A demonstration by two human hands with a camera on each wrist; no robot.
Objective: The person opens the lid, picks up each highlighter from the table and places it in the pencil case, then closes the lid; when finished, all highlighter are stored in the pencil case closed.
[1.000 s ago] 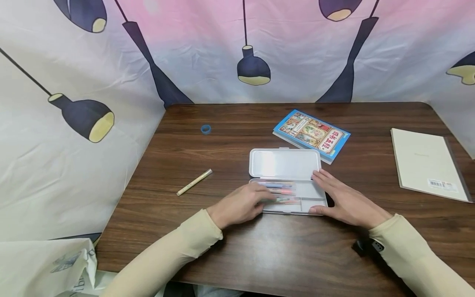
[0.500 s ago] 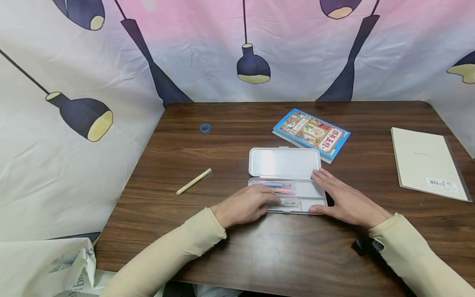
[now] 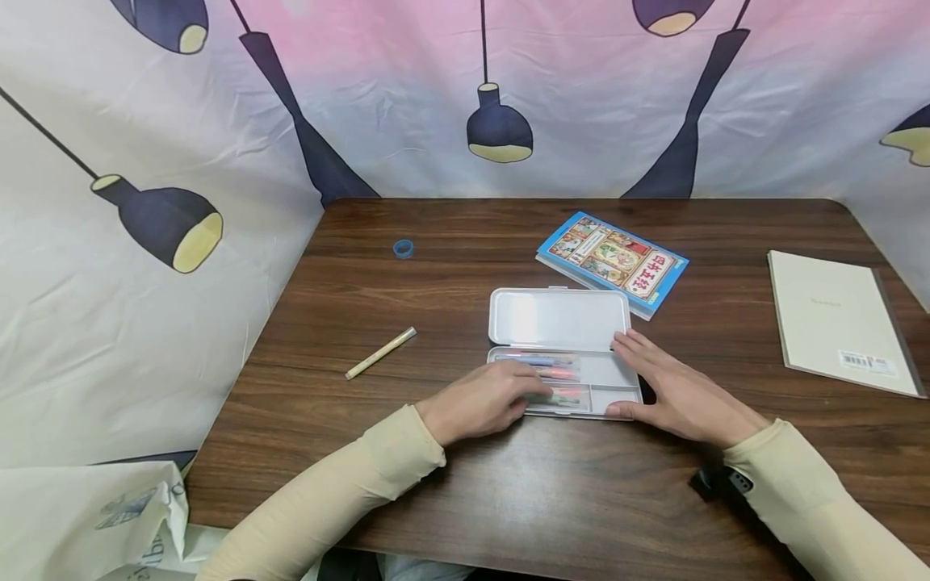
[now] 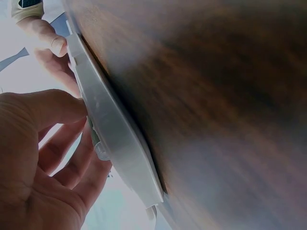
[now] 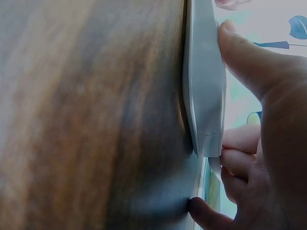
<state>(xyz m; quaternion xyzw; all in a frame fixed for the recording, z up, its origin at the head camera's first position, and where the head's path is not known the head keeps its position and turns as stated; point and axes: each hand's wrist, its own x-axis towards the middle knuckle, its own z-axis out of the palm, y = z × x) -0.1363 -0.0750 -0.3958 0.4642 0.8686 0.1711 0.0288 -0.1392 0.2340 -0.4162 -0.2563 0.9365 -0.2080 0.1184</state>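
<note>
A white pencil case [image 3: 609, 369] lies on the table with its lid [image 3: 555, 316] raised back. Blue and pink pens [image 3: 555, 373] sit in its rear compartment. My left hand [image 3: 488, 399] reaches over the front left compartment, fingers bent down around a slim pen [image 3: 570, 397]; in the left wrist view the clear end of that pen [image 4: 101, 151] shows at the rim between thumb and fingers. My right hand [image 3: 679, 395] rests at the case's right end. Its thumb touches the front corner and its extended fingers lie along the side by the lid.
Behind the case lies a blue illustrated book [image 3: 617, 260], partly under the lid's corner in this view. A cream notebook [image 3: 835, 319] is at the right. A pale yellow marker [image 3: 380, 353] and a blue tape roll [image 3: 403, 248] lie to the left on the dark wooden table [image 3: 552, 500].
My left hand has shifted slightly right over the front compartment, covering more of the pens there. My right hand stays in place on the case.
</note>
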